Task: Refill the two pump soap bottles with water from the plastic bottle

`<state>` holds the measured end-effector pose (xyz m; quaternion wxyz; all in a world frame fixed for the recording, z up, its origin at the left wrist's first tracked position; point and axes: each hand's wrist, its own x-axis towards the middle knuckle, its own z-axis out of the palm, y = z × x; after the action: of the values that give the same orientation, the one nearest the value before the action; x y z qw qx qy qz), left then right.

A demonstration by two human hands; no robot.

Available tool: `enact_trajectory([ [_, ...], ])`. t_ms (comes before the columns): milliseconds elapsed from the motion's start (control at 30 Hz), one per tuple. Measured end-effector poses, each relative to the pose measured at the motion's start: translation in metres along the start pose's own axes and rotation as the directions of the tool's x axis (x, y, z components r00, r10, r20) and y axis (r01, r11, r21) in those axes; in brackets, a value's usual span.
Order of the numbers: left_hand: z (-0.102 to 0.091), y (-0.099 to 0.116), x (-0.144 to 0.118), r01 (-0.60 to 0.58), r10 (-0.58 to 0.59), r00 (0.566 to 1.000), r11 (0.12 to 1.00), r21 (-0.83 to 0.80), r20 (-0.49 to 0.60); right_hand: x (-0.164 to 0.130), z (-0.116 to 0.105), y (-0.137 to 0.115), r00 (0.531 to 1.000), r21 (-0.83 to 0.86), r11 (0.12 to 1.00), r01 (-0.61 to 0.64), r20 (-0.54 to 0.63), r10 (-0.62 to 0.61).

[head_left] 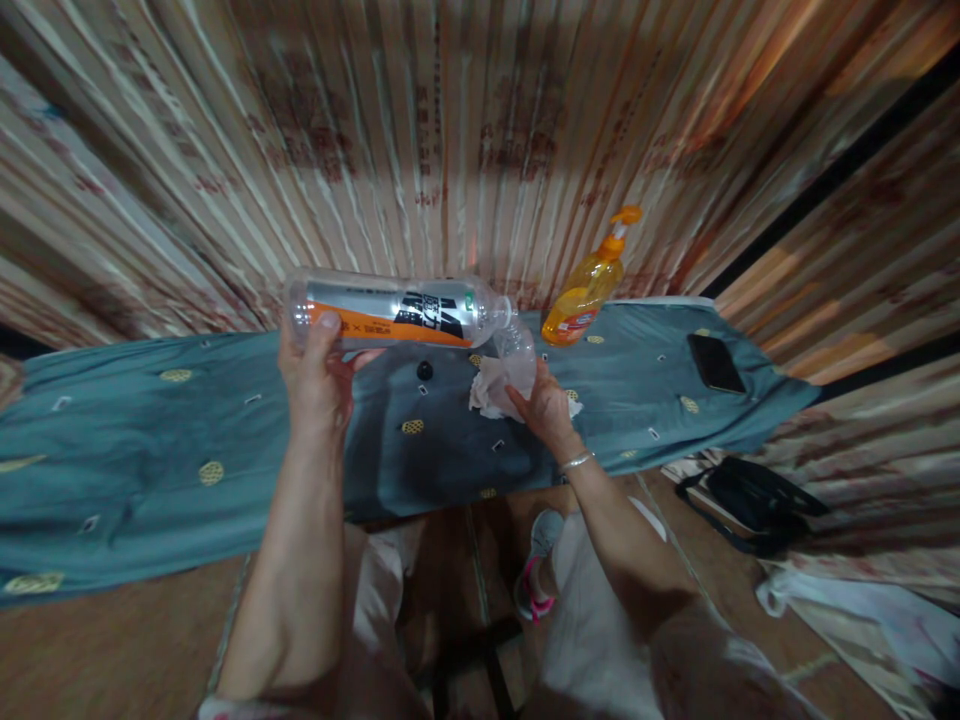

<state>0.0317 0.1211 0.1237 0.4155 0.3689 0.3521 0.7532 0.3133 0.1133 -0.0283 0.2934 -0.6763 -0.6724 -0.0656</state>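
My left hand (pixel 319 375) is wrapped round the base end of a large clear plastic bottle (pixel 390 312) with a silver and orange label. The bottle lies nearly level in the air above the bench, its uncapped mouth pointing right. My right hand (pixel 546 408) grips a small clear plastic container (pixel 517 345), cup-like and tilted; its upper end is at the bottle's mouth, and I cannot tell whether they touch. A crumpled white tissue (pixel 489 392) is by the right fingers, partly hidden. On the cloth below the bottle sits a black cap (pixel 425 370).
A green patterned cloth (pixel 247 440) covers the long bench. Behind the right hand stands an orange pump bottle (pixel 581 305), and a black phone (pixel 715 363) lies farther right. A pleated curtain (pixel 390 150) hangs behind. A black bag (pixel 761 495) is at the lower right.
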Motion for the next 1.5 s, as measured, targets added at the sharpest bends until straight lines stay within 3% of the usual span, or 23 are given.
enact_trajectory([
  [667,-0.0027,0.0000,0.0012,-0.008,0.007,1.000,1.000,0.027,0.007,0.0007,-0.0011,-0.0020,1.000,-0.060,0.998,0.003,0.027,-0.001],
  [1500,-0.0079,-0.0046,0.0056,-0.010,0.011,1.000,1.000,-0.023,0.017,0.0005,0.0017,0.0004,1.000,0.039,0.999,0.012,-0.024,-0.011],
])
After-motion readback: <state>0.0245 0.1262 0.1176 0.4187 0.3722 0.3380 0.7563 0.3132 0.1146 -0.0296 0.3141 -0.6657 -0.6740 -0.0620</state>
